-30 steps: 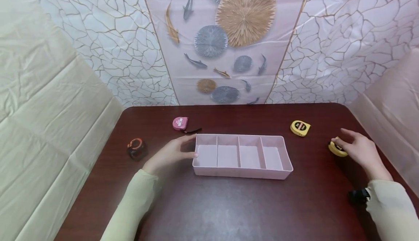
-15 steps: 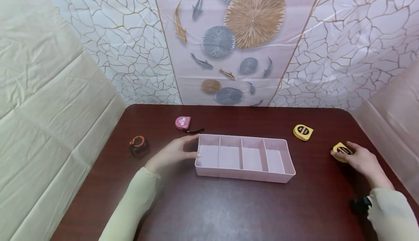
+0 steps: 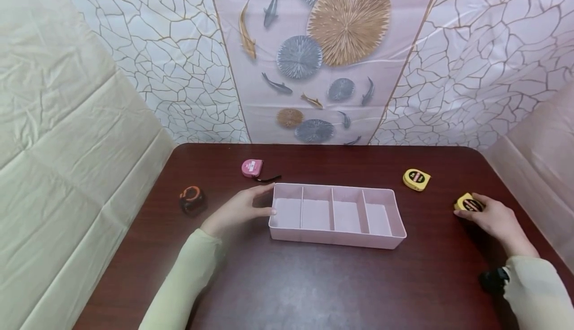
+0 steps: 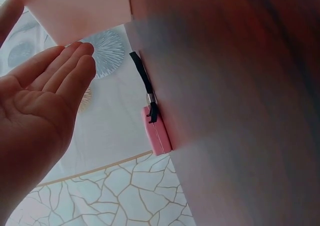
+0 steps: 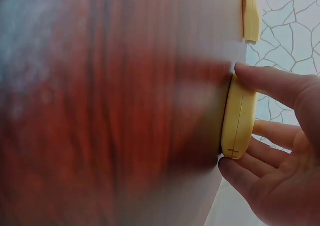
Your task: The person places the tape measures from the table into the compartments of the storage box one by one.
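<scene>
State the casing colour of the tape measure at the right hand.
Yellow; the tape measure shows it best in the right wrist view.

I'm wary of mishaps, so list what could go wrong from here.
The right hand pinches a yellow tape by its edges, so it might slip. The left hand touches the tray at its left end; a careless push could shift it, perhaps against the black strap lying close behind.

A koi-patterned backdrop (image 3: 323, 81) fills the upper centre, with creased cream fabric (image 3: 67, 130) down the left. A pink tape measure (image 3: 251, 168) lies left of centre.
</scene>
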A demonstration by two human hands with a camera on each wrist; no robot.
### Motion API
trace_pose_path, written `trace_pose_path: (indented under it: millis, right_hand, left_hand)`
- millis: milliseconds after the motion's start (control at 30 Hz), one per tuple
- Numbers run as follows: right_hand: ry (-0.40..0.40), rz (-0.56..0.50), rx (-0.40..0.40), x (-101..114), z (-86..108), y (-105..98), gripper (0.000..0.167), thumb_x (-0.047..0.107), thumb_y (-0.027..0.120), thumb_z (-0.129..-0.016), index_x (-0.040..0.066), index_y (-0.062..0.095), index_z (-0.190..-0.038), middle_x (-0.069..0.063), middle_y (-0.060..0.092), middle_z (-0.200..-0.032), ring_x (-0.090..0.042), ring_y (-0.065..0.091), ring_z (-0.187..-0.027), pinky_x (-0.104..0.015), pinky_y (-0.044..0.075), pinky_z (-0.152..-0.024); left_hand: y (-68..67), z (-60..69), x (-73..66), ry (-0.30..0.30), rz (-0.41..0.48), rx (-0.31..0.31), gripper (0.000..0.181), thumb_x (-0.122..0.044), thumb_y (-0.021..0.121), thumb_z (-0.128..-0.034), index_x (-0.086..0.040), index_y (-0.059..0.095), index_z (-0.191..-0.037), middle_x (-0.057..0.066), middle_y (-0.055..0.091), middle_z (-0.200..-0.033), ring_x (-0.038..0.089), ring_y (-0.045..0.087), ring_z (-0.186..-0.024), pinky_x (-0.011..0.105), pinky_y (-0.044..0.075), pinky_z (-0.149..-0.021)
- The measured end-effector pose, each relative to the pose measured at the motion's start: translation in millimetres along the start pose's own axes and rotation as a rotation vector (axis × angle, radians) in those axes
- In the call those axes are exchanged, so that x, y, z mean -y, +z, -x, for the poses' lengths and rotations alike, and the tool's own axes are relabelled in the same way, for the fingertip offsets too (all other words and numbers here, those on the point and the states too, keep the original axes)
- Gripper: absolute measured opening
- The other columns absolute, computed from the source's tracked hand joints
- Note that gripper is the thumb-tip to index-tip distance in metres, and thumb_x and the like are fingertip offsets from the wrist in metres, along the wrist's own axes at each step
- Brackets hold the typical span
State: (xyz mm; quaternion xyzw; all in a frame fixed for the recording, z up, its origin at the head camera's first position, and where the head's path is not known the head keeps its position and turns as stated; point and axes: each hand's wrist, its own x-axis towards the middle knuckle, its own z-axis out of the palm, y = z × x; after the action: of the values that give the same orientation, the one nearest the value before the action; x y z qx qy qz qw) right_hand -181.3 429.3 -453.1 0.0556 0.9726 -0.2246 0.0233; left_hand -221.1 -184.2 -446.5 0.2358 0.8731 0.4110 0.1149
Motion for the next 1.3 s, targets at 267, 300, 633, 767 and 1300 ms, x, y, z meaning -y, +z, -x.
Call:
trace_pose_path:
  millis: [267,300,633,767,1300]
  right_hand:
    - [-0.005,0.011,-0.006,-1,0.5,-3,0.086,0.044,0.069,-0.094,-0.020,0.036,-0.141,-0.052,0.037,-0.130,-0.063,0.044,-0.106,-0.069,0.040,-0.084]
    - [-0.003,0.011,-0.004,-1,0.5,-3,0.087,0.045,0.069,-0.094,-0.020,0.035,-0.141,-0.052,0.037,-0.130,-0.064,0.044,-0.107,-0.069,0.039,-0.085]
    - [-0.006,0.009,-0.049,0,-0.1,-8,0.086,0.045,0.070,-0.092,-0.018,0.037,-0.142,-0.051,0.041,-0.127,-0.060,0.046,-0.101,-0.068,0.040,-0.082]
    - [0.002,0.003,-0.063,-1,0.1,-13,0.087,0.045,0.069,-0.093,-0.017,0.035,-0.144,-0.052,0.038,-0.129,-0.063,0.043,-0.104,-0.069,0.038,-0.084]
    - [-0.027,0.039,-0.111,6,-0.9,-27,0.085,0.043,0.070,-0.093,-0.018,0.038,-0.141,-0.051,0.042,-0.126,-0.063,0.046,-0.102,-0.068,0.040,-0.081]
  left_hand:
    - [-2.1,-3.1,-4.3,0.004,-0.009,0.016,0.077,-0.041,0.078,-0.0885,-0.026,0.041,-0.155,-0.005,0.047,-0.153,0.011,0.041,-0.141,0.041,0.034,-0.116]
    - [-2.0,-2.9,-4.2,0.001,-0.008,0.016,0.077,-0.040,0.077,-0.0887,-0.026,0.041,-0.155,-0.004,0.047,-0.153,0.012,0.041,-0.141,0.042,0.033,-0.116]
    - [-2.8,-0.7,-2.4,-0.018,0.049,0.027,0.079,-0.045,0.078,-0.0872,-0.029,0.041,-0.155,-0.007,0.046,-0.153,0.014,0.042,-0.141,0.041,0.034,-0.116]
    - [-3.0,-1.5,-1.8,-0.022,0.079,0.033,0.080,-0.043,0.078,-0.0872,-0.026,0.041,-0.156,-0.006,0.046,-0.153,0.015,0.042,-0.141,0.042,0.034,-0.116]
    - [2.1,-1.4,2.0,-0.001,0.138,0.050,0.077,-0.027,0.078,-0.0904,-0.020,0.039,-0.156,0.001,0.045,-0.155,0.021,0.044,-0.141,0.043,0.038,-0.113]
